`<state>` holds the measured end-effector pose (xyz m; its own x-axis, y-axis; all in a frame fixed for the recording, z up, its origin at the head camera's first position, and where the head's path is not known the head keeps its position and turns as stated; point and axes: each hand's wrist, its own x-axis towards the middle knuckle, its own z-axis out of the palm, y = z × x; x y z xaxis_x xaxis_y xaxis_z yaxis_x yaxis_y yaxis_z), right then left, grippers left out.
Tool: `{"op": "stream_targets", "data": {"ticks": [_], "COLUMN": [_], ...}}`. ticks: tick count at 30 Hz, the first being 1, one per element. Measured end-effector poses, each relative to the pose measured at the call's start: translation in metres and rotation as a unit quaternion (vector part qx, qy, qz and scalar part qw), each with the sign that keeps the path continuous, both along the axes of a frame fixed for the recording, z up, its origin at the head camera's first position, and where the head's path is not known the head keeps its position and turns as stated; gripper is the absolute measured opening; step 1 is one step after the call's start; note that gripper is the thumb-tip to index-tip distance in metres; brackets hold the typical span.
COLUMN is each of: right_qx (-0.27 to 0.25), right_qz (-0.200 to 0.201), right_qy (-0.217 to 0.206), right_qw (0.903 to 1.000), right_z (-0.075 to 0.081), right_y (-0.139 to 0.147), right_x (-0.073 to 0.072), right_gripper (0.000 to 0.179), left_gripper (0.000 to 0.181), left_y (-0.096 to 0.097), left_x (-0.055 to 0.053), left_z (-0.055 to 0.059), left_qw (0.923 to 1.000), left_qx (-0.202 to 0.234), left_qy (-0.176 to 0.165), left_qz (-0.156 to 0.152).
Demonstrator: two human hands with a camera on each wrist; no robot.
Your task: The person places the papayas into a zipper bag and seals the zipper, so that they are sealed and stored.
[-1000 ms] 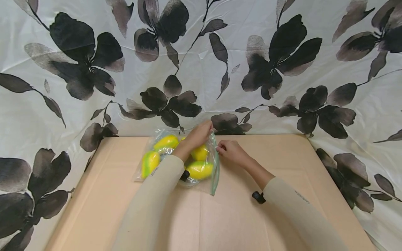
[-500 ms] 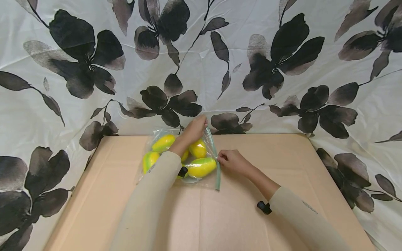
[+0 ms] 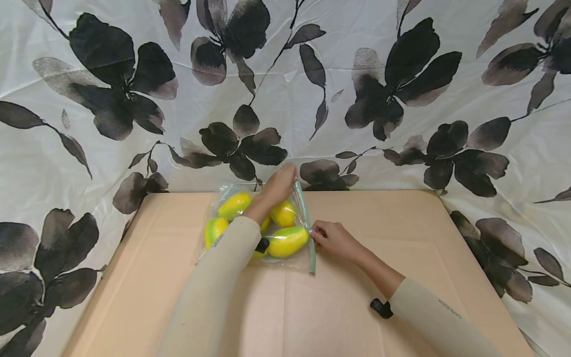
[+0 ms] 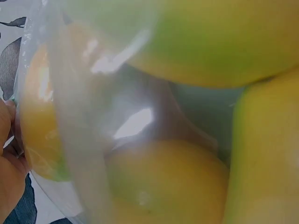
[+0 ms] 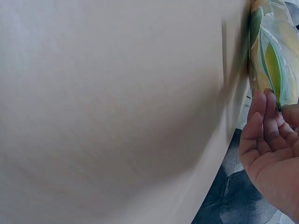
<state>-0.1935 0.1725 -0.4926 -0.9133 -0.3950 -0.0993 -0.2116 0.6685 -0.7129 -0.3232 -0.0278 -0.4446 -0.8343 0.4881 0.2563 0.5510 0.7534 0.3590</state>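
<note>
A clear zip bag (image 3: 285,264) lies toward the far edge of the board, its green zip strip (image 3: 312,260) along the right side. Several yellow-green mangoes (image 3: 289,242) fill it. My left hand (image 3: 278,187) pinches the far end of the strip, its arm crossing over the bag and hiding part of it. Lower on the strip, my right hand (image 3: 335,241) pinches the zip between thumb and fingers. In the right wrist view a gap in the bag's mouth shows a mango (image 5: 273,67) just beyond those fingertips. Mangoes behind plastic (image 4: 168,182) fill most of the left wrist view.
The bag rests on a tan cardboard board (image 3: 285,312) with fold lines. Behind and around it hangs white cloth (image 3: 321,29) with dark flower print. A small black camera (image 3: 381,308) is on the right wrist, another (image 3: 262,245) on the left.
My right hand has moved down along the zip strip, toward me. My left hand has shifted slightly up and left at the far end, and the strip has tilted with it.
</note>
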Motion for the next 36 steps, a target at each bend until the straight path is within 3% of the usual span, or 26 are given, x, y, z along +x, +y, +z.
{"op": "stream_targets", "data": {"ticks": [12, 24, 36], "right_qx": [-0.033, -0.05, -0.032], "right_qz": [-0.011, 0.003, -0.028], "right_qy": [-0.034, -0.036, -0.019], "right_qw": [0.9988, 0.9981, 0.9989], "right_z": [0.0, 0.0, -0.007], "right_y": [0.008, 0.014, 0.016], "right_x": [0.008, 0.009, -0.004], "right_gripper": [0.013, 0.016, 0.015], "left_gripper": [0.007, 0.007, 0.008], "left_y": [0.007, 0.014, 0.012], "left_x": [0.002, 0.004, 0.006], "left_z": [0.001, 0.0, -0.003], "left_qw": [0.9997, 0.9991, 0.998], "left_qx": [-0.011, -0.016, -0.013], "left_qy": [-0.013, -0.018, -0.057], "left_qz": [0.019, 0.035, 0.023]}}
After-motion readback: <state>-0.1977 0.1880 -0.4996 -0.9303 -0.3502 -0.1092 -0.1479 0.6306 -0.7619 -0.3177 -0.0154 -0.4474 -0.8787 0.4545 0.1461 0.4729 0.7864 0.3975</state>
